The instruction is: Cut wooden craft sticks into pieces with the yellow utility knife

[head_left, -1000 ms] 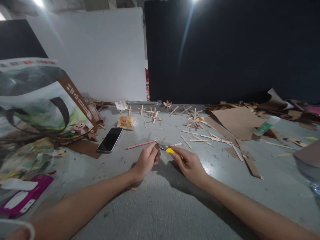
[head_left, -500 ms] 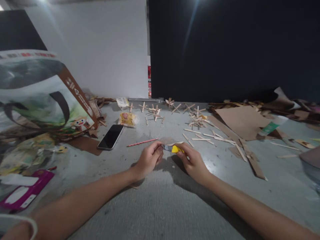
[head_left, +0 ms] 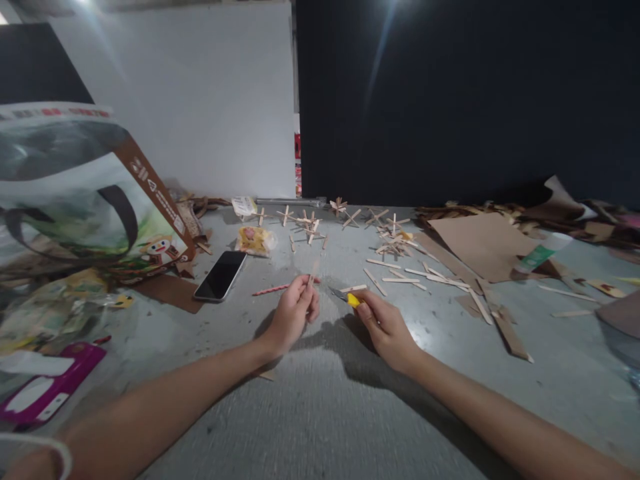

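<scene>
My left hand [head_left: 294,312] is closed on a small wooden stick [head_left: 311,273], which points up and away from the fingers. Pinched in my right hand [head_left: 387,327] is a yellow utility knife [head_left: 353,300], its blade out and aimed left toward the stick. A gap lies between blade and stick. Just beyond the left hand, a red-striped pencil [head_left: 271,290] rests on the table, partly hidden by the fingers. One pale craft stick [head_left: 354,289] lies right behind the knife.
Several craft sticks [head_left: 400,280] and crossed-stick pieces [head_left: 353,218] lie at the back and right. A phone [head_left: 221,275], a yellow packet [head_left: 255,241] and a large printed bag [head_left: 95,200] are left. Cardboard [head_left: 483,245] and a green-white tube [head_left: 543,253] sit right.
The knife blade has come away from the left fingers, leaving a gap. My left hand has turned so that the stick now points upward; the right hand has shifted slightly right.
</scene>
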Demonstrator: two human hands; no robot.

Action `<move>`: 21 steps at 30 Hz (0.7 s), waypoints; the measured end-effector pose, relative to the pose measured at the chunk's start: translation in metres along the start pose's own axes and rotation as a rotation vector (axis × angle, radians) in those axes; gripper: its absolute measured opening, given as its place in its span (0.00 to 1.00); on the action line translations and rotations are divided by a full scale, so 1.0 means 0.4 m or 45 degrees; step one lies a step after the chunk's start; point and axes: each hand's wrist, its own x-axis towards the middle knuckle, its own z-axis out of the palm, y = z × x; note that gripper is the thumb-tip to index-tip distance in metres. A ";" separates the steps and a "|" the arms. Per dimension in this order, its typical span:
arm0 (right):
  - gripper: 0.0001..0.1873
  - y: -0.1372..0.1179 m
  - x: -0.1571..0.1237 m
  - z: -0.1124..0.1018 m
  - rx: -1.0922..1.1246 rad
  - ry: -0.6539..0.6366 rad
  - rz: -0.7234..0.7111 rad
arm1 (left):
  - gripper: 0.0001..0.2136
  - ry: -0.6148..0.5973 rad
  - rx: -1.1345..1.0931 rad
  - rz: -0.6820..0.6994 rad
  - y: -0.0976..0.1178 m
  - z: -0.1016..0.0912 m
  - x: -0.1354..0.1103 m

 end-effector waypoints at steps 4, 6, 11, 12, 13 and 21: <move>0.20 0.001 0.000 0.000 -0.009 0.000 0.007 | 0.22 -0.008 0.002 0.034 0.009 0.003 -0.007; 0.19 0.002 0.000 0.000 -0.012 0.002 0.006 | 0.21 -0.011 -0.010 0.040 0.013 0.004 -0.010; 0.16 0.008 0.000 0.001 -0.023 -0.008 -0.034 | 0.22 -0.059 -0.029 0.021 0.021 0.008 -0.018; 0.16 0.011 0.000 0.002 -0.027 -0.013 -0.049 | 0.22 -0.069 -0.030 0.015 0.023 0.009 -0.020; 0.15 0.014 0.000 0.002 -0.031 -0.016 -0.064 | 0.23 -0.082 -0.028 0.011 0.024 0.010 -0.022; 0.11 0.025 0.004 0.005 -0.089 0.005 -0.058 | 0.20 -0.153 0.077 0.010 0.010 0.001 -0.025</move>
